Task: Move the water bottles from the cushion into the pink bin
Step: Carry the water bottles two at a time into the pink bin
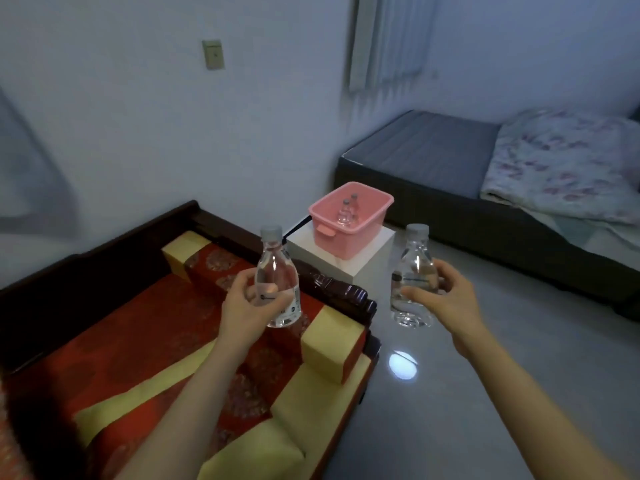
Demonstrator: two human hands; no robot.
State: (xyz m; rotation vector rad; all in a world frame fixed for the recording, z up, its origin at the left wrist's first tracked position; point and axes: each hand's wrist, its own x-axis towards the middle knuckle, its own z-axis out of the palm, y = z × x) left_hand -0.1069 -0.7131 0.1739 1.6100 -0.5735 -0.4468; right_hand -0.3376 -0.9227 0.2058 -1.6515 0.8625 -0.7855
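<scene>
My left hand [242,303] grips a clear water bottle [275,268] with a grey cap, held upright above the red and yellow cushion [145,341]. My right hand [446,292] grips a second clear bottle [414,261], upright over the floor to the right of the cushion. Ahead between them, the pink bin [360,237] stands on a white box [367,268]. Two more bottles [347,211] stand inside the bin.
The cushion lies on a dark wooden bench [343,292] with a carved armrest. A low bed [450,174] with a floral blanket [571,161] fills the right back. Grey glossy floor [433,393] lies between the bench and the bed.
</scene>
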